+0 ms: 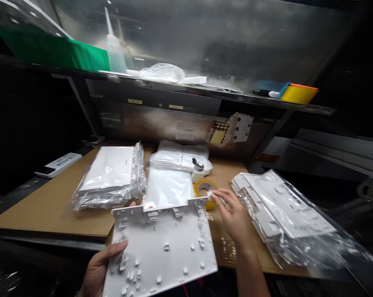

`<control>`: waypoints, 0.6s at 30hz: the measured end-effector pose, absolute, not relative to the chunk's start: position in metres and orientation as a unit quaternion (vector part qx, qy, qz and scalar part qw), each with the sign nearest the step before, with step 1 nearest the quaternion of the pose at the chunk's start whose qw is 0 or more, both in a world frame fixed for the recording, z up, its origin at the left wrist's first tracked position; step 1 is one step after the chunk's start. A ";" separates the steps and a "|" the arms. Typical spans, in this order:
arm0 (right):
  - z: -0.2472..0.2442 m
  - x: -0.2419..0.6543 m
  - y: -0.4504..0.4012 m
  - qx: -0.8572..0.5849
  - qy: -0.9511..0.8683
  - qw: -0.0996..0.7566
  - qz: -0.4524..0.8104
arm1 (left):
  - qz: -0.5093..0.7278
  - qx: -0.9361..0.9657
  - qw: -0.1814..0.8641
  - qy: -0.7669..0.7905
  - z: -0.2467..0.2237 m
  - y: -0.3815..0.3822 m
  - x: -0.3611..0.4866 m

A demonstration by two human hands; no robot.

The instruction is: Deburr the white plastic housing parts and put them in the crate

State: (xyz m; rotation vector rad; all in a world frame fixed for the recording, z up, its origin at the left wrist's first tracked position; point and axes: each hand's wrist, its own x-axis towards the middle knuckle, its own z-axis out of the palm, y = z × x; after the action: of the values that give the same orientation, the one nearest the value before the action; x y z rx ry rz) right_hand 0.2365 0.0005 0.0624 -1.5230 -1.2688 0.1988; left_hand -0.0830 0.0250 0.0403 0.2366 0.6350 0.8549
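My left hand (pixel 101 264) grips a white plastic housing panel (pixel 170 239) by its left edge, thumb on the inner face. That face is turned up towards me and carries several small clips and posts. At the panel's upper right corner is my right hand (pixel 234 212), thumb and fingers pinched on a small white wad (pixel 210 195) whose material I cannot make out. Whether the wad touches the panel's edge is unclear. Just behind these fingers lies a roll of yellow tape (pixel 201 184).
Bagged white panels (pixel 109 169) are stacked on the left, more bagged white parts (pixel 285 206) on the right. Clear plastic bags (pixel 169 185) and a small pump-top bottle (pixel 198 173) stand behind the panel. A shelf (pixel 180 87) crosses above, holding a squeeze bottle (pixel 116 53) and a yellow container (pixel 297 94).
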 end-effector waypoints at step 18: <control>0.123 0.107 0.005 -0.454 -0.658 0.596 -0.074 | 0.495 0.170 0.789 0.321 0.101 -0.003 -0.023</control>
State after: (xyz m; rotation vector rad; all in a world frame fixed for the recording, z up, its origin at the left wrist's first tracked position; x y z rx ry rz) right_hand 0.1069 0.0045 0.1231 -1.0555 -1.5285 -0.1726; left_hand -0.0231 -0.0030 0.1012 0.3662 0.6903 1.0665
